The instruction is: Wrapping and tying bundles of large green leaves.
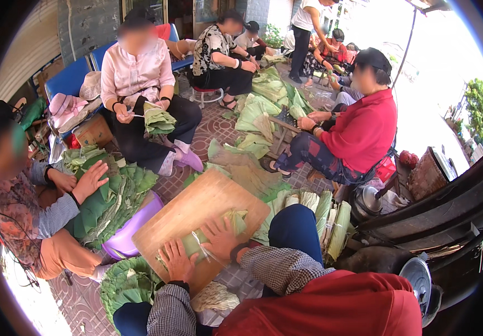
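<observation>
Lying across the rectangular tan wooden board [196, 199], that flattened pale-green leaf bundle [190, 245] with white string [196, 237] looks light, kinda bendy and tearable, so I'd cradle its middle, left hand [178, 260] and right hand [219, 239] spread flat over it, grip unclenched.

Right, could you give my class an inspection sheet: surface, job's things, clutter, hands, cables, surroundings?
Surface: wooden board, set at an angle before the wearer.
Job's things: green leaf roll on the board, with a white strip.
Clutter: leaf pile lower left; tied leaf bundles at right.
Hands: left hand and right hand at the roll, fingers spread.
Cables: thin dark cord, far left.
Surroundings: seated co-workers, purple tub, patterned paving.
</observation>
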Tool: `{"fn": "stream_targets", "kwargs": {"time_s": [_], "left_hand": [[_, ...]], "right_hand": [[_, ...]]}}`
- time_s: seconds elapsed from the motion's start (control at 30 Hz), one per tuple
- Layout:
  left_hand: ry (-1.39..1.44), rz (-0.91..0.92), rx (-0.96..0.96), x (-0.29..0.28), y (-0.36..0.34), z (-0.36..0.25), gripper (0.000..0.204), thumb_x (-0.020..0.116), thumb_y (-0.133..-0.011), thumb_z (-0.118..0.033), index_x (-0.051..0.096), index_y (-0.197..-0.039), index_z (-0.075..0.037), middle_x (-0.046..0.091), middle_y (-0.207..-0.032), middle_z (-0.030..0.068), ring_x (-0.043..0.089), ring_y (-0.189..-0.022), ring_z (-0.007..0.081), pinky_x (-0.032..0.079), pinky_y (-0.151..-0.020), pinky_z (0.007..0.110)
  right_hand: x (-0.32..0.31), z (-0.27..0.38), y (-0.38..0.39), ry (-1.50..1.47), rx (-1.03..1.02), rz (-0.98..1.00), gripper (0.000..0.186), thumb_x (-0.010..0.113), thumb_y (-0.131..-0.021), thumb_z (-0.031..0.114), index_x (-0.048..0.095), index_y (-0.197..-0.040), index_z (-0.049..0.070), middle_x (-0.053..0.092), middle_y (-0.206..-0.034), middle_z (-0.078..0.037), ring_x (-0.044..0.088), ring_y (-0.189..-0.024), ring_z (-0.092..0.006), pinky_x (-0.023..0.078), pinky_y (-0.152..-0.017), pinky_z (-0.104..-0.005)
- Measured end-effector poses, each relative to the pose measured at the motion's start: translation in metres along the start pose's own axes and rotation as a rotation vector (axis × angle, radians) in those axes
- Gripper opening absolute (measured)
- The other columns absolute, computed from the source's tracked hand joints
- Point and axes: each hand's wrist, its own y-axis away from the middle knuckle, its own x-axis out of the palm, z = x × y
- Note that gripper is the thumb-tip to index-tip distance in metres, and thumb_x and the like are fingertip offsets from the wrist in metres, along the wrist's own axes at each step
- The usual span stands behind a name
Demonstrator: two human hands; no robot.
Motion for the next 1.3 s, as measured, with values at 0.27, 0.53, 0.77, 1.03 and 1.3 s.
{"fn": "stream_targets", "kwargs": {"time_s": [0.27,0.53,0.77,1.03,1.3], "left_hand": [[-0.082,-0.087,0.043,0.011,0.005,0.008,0.088,0.058,-0.088,-0.056,0.034,-0.148,0.004,0.033,-0.153,0.0272,0.024,-0.145,0.0445,0.008,-0.117,0.065],[-0.034,-0.043,0.022,0.0,0.002,-0.009,0.089,0.058,-0.089,-0.056,0.031,-0.15,0.003,0.027,-0.156,0.0271,0.017,-0.148,0.0436,0.004,-0.117,0.064],[-0.062,0.098,0.102,-0.007,0.007,-0.018,0.108,0.062,-0.08,-0.066,0.023,-0.153,0.003,0.019,-0.159,0.0262,0.008,-0.15,0.0428,0.001,-0.116,0.066],[-0.111,0.153,0.114,-0.006,0.008,-0.019,0.114,0.063,-0.077,-0.069,0.02,-0.154,0.003,0.015,-0.16,0.0282,0.005,-0.15,0.0456,0.0,-0.116,0.067],[-0.04,0.068,0.058,-0.019,0.019,-0.006,0.109,0.062,-0.08,-0.067,0.022,-0.153,0.003,0.021,-0.16,0.0247,0.011,-0.15,0.0424,0.003,-0.117,0.065]], "right_hand": [[0.005,0.004,0.003,-0.015,-0.023,-0.067,0.071,0.048,-0.095,0.054,0.038,-0.15,0.01,0.032,-0.157,-0.016,0.02,-0.148,-0.0367,0.008,-0.118,-0.0623],[0.004,0.003,0.0,-0.041,0.004,-0.039,0.069,0.045,-0.096,0.055,0.039,-0.15,0.011,0.028,-0.159,-0.015,0.015,-0.15,-0.0369,0.005,-0.118,-0.0622],[-0.006,0.028,0.004,0.024,-0.182,-0.035,0.066,0.05,-0.096,0.05,0.038,-0.15,0.013,0.029,-0.159,-0.011,0.013,-0.151,-0.0334,0.005,-0.118,-0.0639],[0.001,0.028,0.01,0.03,-0.185,0.008,0.07,0.054,-0.094,0.049,0.036,-0.151,0.013,0.03,-0.159,-0.01,0.016,-0.15,-0.0329,0.007,-0.117,-0.0641],[-0.007,0.008,0.007,-0.021,-0.01,-0.041,0.076,0.051,-0.095,0.052,0.029,-0.154,0.01,0.023,-0.162,-0.013,0.016,-0.15,-0.0345,0.007,-0.119,-0.0612]]}}
